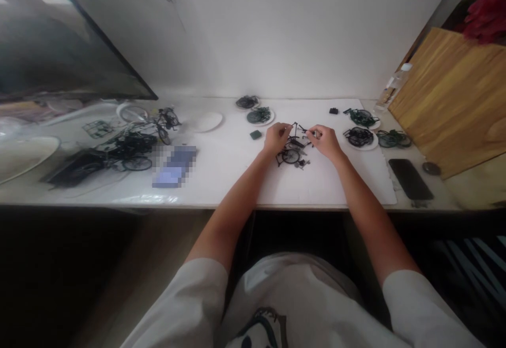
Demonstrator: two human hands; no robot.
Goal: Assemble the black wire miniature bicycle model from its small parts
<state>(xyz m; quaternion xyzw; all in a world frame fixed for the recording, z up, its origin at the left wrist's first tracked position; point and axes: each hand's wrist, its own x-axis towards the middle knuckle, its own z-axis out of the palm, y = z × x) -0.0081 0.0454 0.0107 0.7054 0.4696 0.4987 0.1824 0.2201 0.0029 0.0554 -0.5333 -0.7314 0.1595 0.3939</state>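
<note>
My left hand (278, 138) is closed, its fingertips pinching a thin dark part (295, 126) that stands up beside them. A short way to the right, my right hand (322, 139) pinches another small dark part (302, 129) pointing toward the left. Between and below both hands, a small black wheel (291, 156) and several thin dark pieces lie on the white board (316, 184). Small grey pieces (302, 164) are just right of the wheel. How the held parts relate to the pieces beneath is too small to tell.
Plates of dark parts sit at the back (261, 116) and right (360, 138). A green block (255, 134) is left of my hands. Farther right are a phone (411, 179), a bottle (393, 87) and a wooden panel (454, 100). Small model bicycles (136, 162) stand at the left.
</note>
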